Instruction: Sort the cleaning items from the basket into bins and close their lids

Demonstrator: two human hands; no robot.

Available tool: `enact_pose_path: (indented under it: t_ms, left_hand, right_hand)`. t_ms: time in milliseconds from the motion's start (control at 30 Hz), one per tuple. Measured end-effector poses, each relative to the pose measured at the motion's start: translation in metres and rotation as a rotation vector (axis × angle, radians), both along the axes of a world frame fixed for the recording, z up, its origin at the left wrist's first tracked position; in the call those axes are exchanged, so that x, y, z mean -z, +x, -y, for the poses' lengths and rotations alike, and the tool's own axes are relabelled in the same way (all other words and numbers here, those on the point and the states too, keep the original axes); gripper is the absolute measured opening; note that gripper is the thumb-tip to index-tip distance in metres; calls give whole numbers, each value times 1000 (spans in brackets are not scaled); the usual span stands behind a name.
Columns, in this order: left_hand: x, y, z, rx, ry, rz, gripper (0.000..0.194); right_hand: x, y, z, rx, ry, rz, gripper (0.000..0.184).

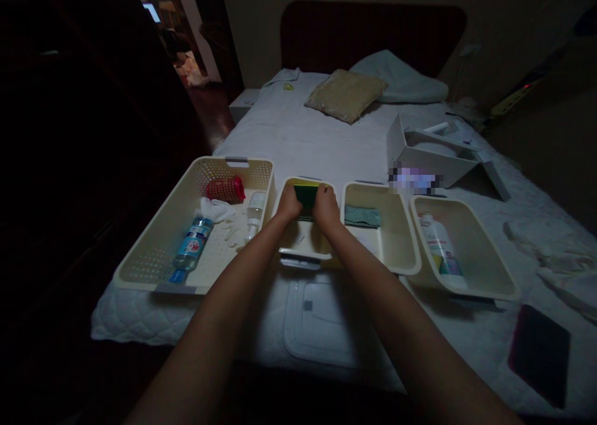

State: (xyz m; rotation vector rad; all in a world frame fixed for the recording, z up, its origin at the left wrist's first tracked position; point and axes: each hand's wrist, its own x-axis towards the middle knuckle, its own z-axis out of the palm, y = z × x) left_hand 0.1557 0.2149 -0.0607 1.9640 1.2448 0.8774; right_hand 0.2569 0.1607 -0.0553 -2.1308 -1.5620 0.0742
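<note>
A sponge [305, 196], dark green with a yellow edge, is pinched at its two sides between my hands. My left hand [290, 203] grips its left end, and my right hand [325, 205] its right end. Both hands are inside the small cream bin [308, 246], near its far wall. Just to the right, a folded grey-green cloth [362, 216] lies in a second cream bin [396, 241]. My fingertips are partly hidden behind the sponge.
On the left, a large perforated basket [153, 238] holds a blue-labelled bottle [192, 244], a pump bottle [254, 213] and a red container [226, 190]. A right-hand bin [485, 257] contains a white bottle [441, 251]. A clear lid [321, 325] and dark tablet-like object [540, 353] lie nearer.
</note>
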Motion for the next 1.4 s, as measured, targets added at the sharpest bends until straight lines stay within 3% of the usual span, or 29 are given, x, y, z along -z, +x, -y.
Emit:
enact_pose_path:
  t_ms: [167,500,733,933,1067,1233,1400]
  left_hand:
    - [3,-2,1,-57,-94,-166,44]
    - [9,-2,7,-94,-119,-302,53]
    - [-1,0,16,-34,-147,-514,44]
    - [-8,2,22,37,-120,-867,38]
    - [-4,2,21,69,-112,-903,35]
    - [3,0,20,84,11,-939,39]
    - [4,0,19,175,19,-982,36]
  right_hand:
    - [9,-5,-1,-26,-70,72,35]
    - [11,-6,-3,-27,-192,53,34]
    - [11,-6,-2,-70,-322,125,35]
    - [11,-9,-1,-80,-378,235,39]
    - [14,-9,-2,-117,-413,295,39]
    - [15,-8,-3,-114,-492,248,38]
    - [11,-9,0,-131,-458,277,39]
